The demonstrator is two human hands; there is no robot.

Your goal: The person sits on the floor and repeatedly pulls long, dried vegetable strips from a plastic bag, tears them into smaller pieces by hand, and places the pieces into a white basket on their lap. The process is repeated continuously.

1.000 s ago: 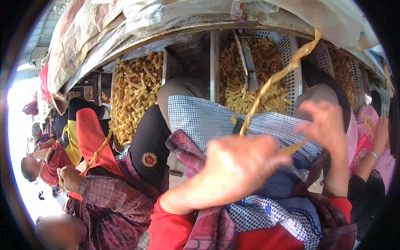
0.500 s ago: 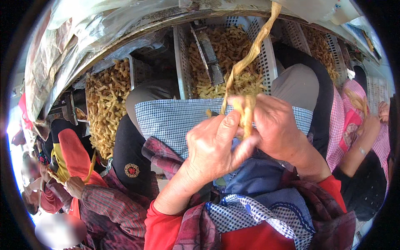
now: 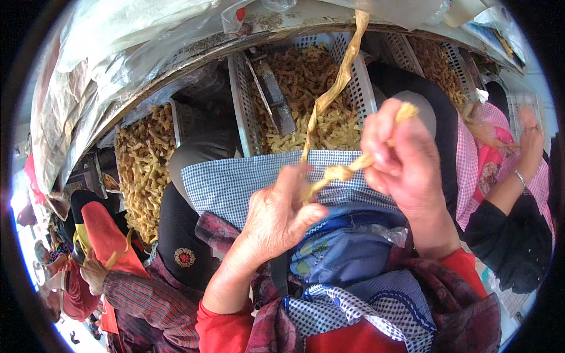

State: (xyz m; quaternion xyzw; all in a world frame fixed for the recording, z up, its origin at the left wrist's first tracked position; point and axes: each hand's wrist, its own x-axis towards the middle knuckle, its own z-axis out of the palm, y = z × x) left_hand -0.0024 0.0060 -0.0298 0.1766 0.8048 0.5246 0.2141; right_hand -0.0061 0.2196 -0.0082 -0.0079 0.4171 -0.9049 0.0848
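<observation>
Across the far side stretches the worktop (image 3: 318, 20), draped at left with cloudy plastic sheeting (image 3: 112, 65). One person (image 3: 147, 300) sits at my left, another (image 3: 497, 241) at my right. Beyond my lap stands a white slatted crate (image 3: 238, 106) heaped with brownish and yellow pieces (image 3: 306, 129); a left-hand crate (image 3: 176, 126) holds a similar heap, and a third crate (image 3: 403, 53) stands far right. A blue-and-white checked apron (image 3: 235, 179) covers my lap. The long, twisted yellow strip (image 3: 329, 100) runs in front of the middle crate, from the worktop's edge down to my left grip (image 3: 276, 220). Inside that crate, at its left, a dark metal bar (image 3: 273, 97) leans. My right grip (image 3: 406, 159) pinches the strip's short end, which pokes out past my fingers. At my left grip the strip meets blurred fingers and my thumb stands apart, so I cannot tell how firmly they close. Between my two grips, above the apron, sits a small knot (image 3: 338, 172) in the strip.
</observation>
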